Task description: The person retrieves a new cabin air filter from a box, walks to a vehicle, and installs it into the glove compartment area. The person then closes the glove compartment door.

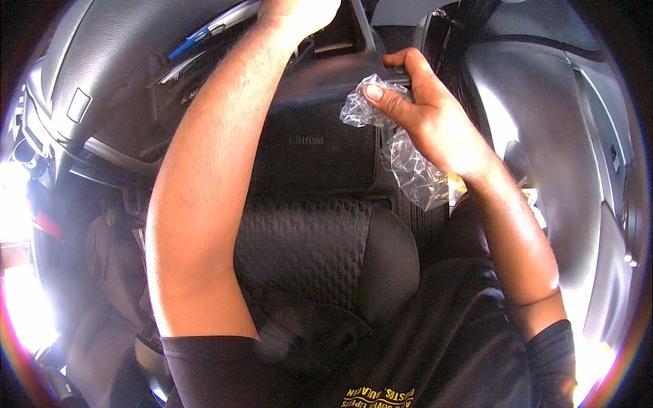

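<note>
My left hand (303,12) reaches to the dark plastic dashboard at the top edge of the view. Its fingers are hidden or cut off, so what it touches cannot be made out. My right hand (435,112) has a crumpled clear plastic bag (411,170) bunched under its thumb and palm. That hand's index finger stretches toward the edge of a black plastic panel (326,71), close to an open compartment (333,37) in the dashboard. The bag hangs down below the palm.
I am inside a car. A black patterned seat (299,245) lies below my arms, with a flat black mat (313,153) beyond it. A blue-and-white slim item (190,44) sits at upper left. A grey door panel (551,102) curves along the right.
</note>
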A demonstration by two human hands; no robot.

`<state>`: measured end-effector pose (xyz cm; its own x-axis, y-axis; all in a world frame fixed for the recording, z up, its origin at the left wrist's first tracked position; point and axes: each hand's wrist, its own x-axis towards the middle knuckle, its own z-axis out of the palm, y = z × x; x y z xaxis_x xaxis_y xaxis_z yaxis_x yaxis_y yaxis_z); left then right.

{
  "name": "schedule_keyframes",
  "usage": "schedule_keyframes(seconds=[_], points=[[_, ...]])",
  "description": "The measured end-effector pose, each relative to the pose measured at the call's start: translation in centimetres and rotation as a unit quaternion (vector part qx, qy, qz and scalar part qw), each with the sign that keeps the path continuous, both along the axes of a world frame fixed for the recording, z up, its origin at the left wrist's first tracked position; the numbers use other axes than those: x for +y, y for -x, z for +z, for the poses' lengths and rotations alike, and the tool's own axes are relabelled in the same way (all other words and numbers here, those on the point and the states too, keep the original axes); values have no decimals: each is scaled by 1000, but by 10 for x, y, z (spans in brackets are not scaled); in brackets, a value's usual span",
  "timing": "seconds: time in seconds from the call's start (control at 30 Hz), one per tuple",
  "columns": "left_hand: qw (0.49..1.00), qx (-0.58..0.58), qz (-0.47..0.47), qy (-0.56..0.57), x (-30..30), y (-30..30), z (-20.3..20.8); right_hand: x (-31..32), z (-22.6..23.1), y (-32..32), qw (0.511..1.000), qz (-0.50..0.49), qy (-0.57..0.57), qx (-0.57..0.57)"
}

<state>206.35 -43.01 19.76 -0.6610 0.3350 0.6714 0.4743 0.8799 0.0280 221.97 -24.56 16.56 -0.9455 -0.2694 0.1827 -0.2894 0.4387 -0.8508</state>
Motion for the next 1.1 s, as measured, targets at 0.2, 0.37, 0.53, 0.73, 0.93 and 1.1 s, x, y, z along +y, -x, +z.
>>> schedule_keyframes(seconds=[0.2, 0.37, 0.53, 0.73, 0.93, 1.1], points=[[982, -147, -48, 104, -9, -112, 48, -2, -10, 3, 995, -5, 103, -8], [972, -185, 129, 61, -63, -211, 58, -28, -3, 4, 924, -87, 329, -173], [973, -130, 190, 6, -90, -171, 43, -40, 22, 22, 836, -87, 495, -221], [967, -70, 246, -7, -77, -167, 48, -38, 28, 37, 822, -64, 518, -227], [932, -10, 358, -53, -78, -172, 39, -36, 17, 20, 814, -19, 532, -232], [905, -6, 403, -137, -71, -168, 28, -44, 11, 27, 858, 17, 476, -195]])
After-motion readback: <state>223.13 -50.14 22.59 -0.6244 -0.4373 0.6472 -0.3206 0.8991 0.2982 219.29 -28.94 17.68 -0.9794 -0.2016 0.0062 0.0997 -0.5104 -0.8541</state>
